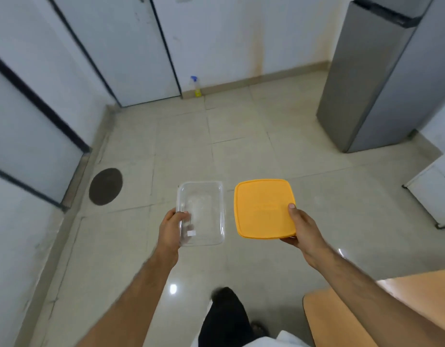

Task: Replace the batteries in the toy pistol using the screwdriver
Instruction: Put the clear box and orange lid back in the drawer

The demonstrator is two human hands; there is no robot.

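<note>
Standing on a pale tiled floor (pixel 181 146), a person holds two things out in front, one in each hand, both well above the tiles. Far out at nine o'clock run white wall panels (pixel 28 136) with dark trim, and just inside them, low at about eight o'clock from the middle of the view, a round dark drain cover (pixel 105 186) sits in the floor. At eleven o'clock a white door (pixel 121 51) meets the corner; beside it, near twelve, a spray bottle (pixel 197 86) with a blue top stands against the wall.

The left hand (pixel 170 227) grips a clear plastic container (pixel 201 212) by its near left edge, thumb curled over the rim and fingers under it; nothing shows inside. Just beside it, apart from it, the right hand (pixel 300 230) pinches an orange lid (pixel 264 209) at its near right corner, thumb on top, fingers beneath; the lid lies roughly flat.

At six o'clock a dark trouser leg and a foot (pixel 225 319) show. At four o'clock a light wooden tabletop (pixel 341 319) cuts the corner. At two o'clock a tall grey fridge (pixel 376 78) stands, with a white cabinet (pixel 434 191) at three.

The toy pistol, batteries and screwdriver are nowhere in view.
</note>
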